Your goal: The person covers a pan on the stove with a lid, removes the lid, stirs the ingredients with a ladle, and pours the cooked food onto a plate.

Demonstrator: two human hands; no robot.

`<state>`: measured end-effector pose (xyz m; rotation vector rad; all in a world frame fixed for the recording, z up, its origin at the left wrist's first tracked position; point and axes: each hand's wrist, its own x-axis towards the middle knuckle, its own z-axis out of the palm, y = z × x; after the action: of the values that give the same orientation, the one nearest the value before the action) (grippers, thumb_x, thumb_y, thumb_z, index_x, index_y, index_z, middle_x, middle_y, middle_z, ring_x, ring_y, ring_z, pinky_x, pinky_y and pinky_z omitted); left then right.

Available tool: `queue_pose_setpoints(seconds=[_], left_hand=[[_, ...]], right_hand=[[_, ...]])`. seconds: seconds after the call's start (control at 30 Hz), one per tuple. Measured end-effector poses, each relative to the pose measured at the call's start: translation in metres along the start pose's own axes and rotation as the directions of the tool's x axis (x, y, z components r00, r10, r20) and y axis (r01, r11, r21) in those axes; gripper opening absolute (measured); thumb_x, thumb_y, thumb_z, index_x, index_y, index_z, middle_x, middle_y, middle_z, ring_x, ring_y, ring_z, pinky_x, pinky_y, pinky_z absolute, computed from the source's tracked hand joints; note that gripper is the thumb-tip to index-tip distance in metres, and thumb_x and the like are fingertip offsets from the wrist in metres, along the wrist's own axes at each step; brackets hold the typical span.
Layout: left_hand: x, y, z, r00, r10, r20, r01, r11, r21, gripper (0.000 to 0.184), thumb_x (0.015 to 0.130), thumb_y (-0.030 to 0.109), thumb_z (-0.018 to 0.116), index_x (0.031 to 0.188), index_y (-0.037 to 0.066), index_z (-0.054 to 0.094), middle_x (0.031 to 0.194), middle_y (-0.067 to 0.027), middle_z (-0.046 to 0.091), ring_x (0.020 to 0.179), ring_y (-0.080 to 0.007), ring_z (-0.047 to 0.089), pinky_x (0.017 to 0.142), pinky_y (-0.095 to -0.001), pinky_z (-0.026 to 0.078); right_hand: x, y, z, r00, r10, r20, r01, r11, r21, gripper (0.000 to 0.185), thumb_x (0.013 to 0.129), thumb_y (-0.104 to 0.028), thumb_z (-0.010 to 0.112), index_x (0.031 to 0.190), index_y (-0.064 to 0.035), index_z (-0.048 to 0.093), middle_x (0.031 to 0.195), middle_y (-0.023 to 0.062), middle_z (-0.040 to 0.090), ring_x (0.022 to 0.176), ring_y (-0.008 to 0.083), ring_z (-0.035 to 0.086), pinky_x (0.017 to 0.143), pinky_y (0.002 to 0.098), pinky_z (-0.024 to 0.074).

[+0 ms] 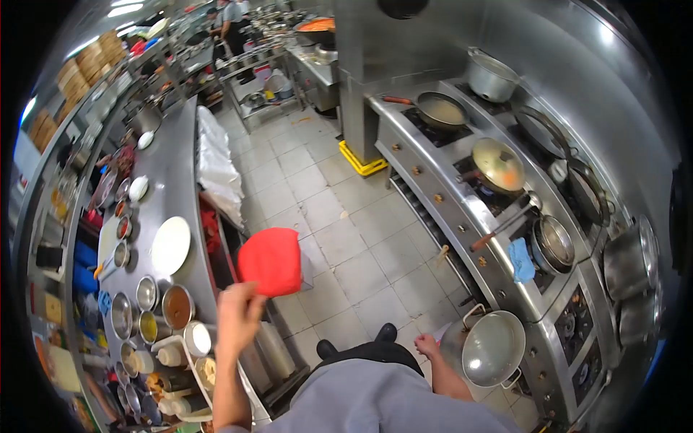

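My left hand (241, 309) is raised beside the steel counter (162, 238), its fingers curled together. Whatever it may hold is hidden. Just beyond the fingertips is a smooth red piece (270, 261) that looks like a lid or seat, over a pale box-like base. I cannot tell whether the hand touches it. Low on the other side, my right hand (427, 346) hangs with its fingers curled in and nothing visible in them. Close to that hand stands a large two-handled pot (494, 349) with a pale inside. A small white and pink thing lies partly behind the hand.
The counter carries a white oval plate (171, 245), a bowl of brown sauce (177, 307) and several squeeze bottles. Along the right runs a stove (505, 267) with a frying pan (442, 111), a lidded pan (498, 165) and a blue cloth (520, 260). Tiled floor (346, 238) lies between. People stand far back.
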<state>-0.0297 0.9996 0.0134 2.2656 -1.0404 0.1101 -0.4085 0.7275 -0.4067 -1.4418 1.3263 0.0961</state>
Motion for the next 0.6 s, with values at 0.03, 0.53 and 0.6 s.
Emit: queue_pose_setpoints(seconds=[0.03, 0.53, 0.6], left_hand=[[0.015, 0.021, 0.021, 0.958, 0.182, 0.222, -0.212, 0.97, 0.121, 0.025, 0.079, 0.015, 0.066, 0.101, 0.004, 0.061, 0.095, -0.0133, 0.063, 0.09, -0.0277, 0.059, 0.078, -0.0388, 0.044], [0.058, 0.167, 0.215, 0.563, 0.525, 0.638, -0.376, 0.85, -0.369, 0.027, 0.081, 0.017, 0.063, 0.104, 0.003, 0.059, 0.095, -0.0159, 0.063, 0.093, -0.0347, 0.058, 0.082, -0.0412, 0.045], [0.065, 0.161, 0.23, 0.536, 0.529, 0.658, -0.39, 0.846, -0.363, 0.028, 0.081, 0.018, 0.065, 0.102, 0.001, 0.06, 0.096, -0.0165, 0.063, 0.091, -0.0349, 0.059, 0.08, -0.0405, 0.046]], right_hand=[[0.0, 0.025, -0.018, 1.0, 0.012, -0.016, -0.011, 1.0, 0.02, 0.011, 0.077, -0.013, 0.058, 0.075, -0.0023, 0.06, 0.063, 0.0058, 0.057, 0.052, 0.0138, 0.054, 0.043, 0.0287, 0.0448], [-0.072, 0.204, -0.026, 0.991, 0.093, 0.101, -0.09, 0.995, -0.033, 0.023, 0.076, -0.019, 0.057, 0.074, 0.0024, 0.063, 0.065, 0.0117, 0.06, 0.055, 0.0185, 0.058, 0.05, 0.0302, 0.05], [-0.086, 0.157, -0.022, 0.966, 0.259, 0.005, -0.255, 0.946, 0.201, 0.029, 0.075, -0.022, 0.055, 0.079, 0.0053, 0.065, 0.065, 0.0154, 0.061, 0.057, 0.0205, 0.059, 0.053, 0.0318, 0.0499]])
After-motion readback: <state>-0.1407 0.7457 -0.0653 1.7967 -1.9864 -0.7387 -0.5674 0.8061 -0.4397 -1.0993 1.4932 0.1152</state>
